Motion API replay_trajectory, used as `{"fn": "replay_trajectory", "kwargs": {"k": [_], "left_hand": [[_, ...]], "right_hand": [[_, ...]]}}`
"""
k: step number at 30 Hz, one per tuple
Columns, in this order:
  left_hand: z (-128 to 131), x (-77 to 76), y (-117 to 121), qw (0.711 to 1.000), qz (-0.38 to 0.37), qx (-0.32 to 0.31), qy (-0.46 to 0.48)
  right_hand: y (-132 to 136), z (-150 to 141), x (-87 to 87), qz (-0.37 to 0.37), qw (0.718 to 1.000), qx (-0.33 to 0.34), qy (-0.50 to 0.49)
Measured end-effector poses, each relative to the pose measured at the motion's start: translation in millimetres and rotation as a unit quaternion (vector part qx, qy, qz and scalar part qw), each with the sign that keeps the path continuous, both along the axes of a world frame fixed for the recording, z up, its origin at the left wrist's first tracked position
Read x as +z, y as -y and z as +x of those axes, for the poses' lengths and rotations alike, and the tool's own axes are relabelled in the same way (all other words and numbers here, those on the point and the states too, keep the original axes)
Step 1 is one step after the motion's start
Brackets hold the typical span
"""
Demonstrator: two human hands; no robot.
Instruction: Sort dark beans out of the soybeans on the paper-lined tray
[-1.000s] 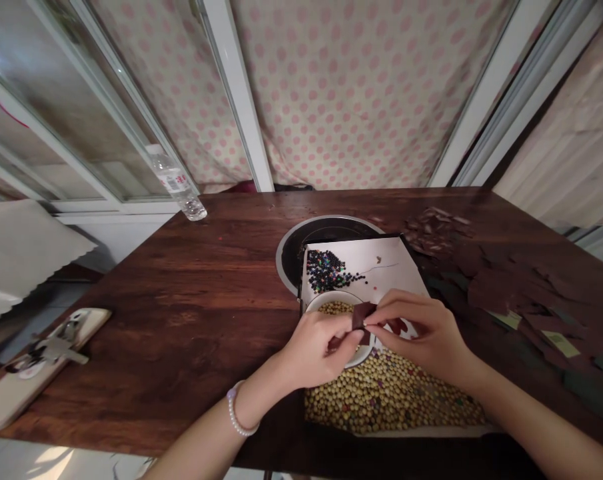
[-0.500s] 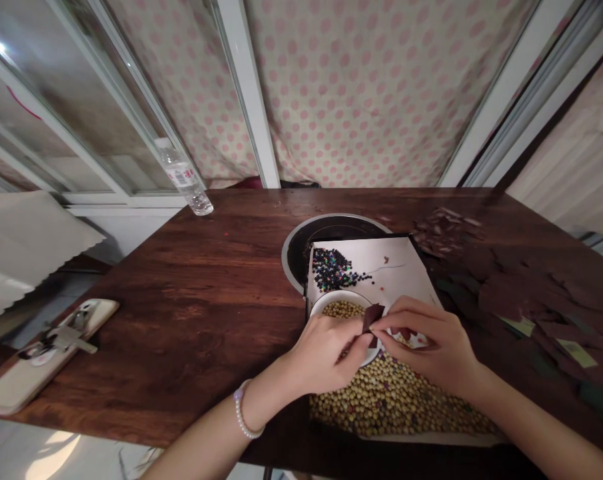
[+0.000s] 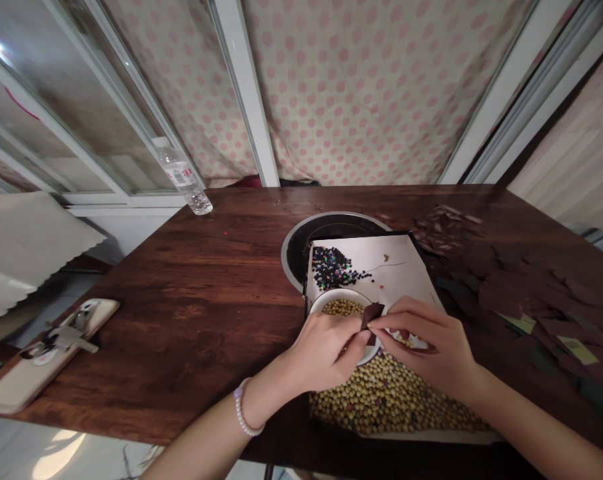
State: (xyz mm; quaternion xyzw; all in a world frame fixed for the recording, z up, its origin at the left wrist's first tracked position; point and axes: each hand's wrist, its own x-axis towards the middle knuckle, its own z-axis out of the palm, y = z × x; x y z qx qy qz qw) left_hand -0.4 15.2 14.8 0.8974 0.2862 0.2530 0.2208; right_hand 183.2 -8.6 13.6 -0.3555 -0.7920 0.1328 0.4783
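Observation:
Over the white bowl (image 3: 321, 303), my left hand (image 3: 326, 350) is closed on a small folded piece of dark brown paper (image 3: 372, 312). My right hand (image 3: 426, 340) meets it from the other side, thumb and forefinger pinched together at the paper's edge. A tiny pale yellowish bead (image 3: 370, 326) shows at these fingertips, partly hidden. Tan beads lie in the bowl, and a thick layer of tan beads (image 3: 381, 400) spreads below both hands in a shallow box (image 3: 406, 257) with a white bottom. Something reddish-brown (image 3: 404, 333) sits behind my right fingers, its kind unclear.
Shiny black beads (image 3: 331, 267) fill the box's far left corner. Behind it is a round black plate (image 3: 301, 243) with a silver rim. Dark brown paper scraps (image 3: 516, 293) cover the table's right side. A plastic bottle (image 3: 184, 177) stands far left; a pale board (image 3: 46, 357) holds metal tools.
Both hands stay in nearly the same place over the bowl. The brown paper and the fingers around it have shifted very slightly.

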Motion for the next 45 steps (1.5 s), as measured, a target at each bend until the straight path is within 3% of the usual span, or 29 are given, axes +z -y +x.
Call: {"fn": "replay_trajectory", "kwargs": {"k": [5, 15, 19, 22, 26, 30, 34, 39, 45], "left_hand": [[0, 0.6, 0, 1.000, 0.010, 0.000, -0.011], [0, -2.1, 1, 0.998, 0.049, -0.014, -0.027], [0, -1.0, 2, 1.000, 0.016, -0.014, -0.002], [-1, 0.0, 0, 0.997, -0.040, 0.036, 0.057], [-4, -2.8, -4, 0.972, -0.073, 0.155, 0.158], [-5, -6.1, -9, 0.950, -0.096, 0.215, 0.205], [-5, -7.0, -11, 0.933, -0.122, 0.245, 0.231], [-5, -8.7, -13, 0.927, -0.144, 0.252, 0.239], [-3, -9.8, -13, 0.936, -0.142, 0.238, 0.218]], "right_hand": [[2, 0, -5.9, 0.034, 0.999, 0.001, 0.012], [0, 2, -6.1, 0.031, 0.999, 0.001, 0.018], [0, 4, -2.1, 0.011, 1.000, -0.014, 0.009], [0, 4, -1.4, 0.002, 0.998, -0.058, -0.012], [-5, 2, -5.9, -0.071, 0.997, -0.030, 0.006], [-16, 10, -8.7, -0.194, 0.980, -0.036, 0.035], [-25, 30, -11.0, -0.266, 0.957, -0.077, 0.087], [-28, 53, -22.4, -0.276, 0.942, 0.004, 0.192], [-28, 51, -29.6, -0.274, 0.937, 0.025, 0.213]]}}
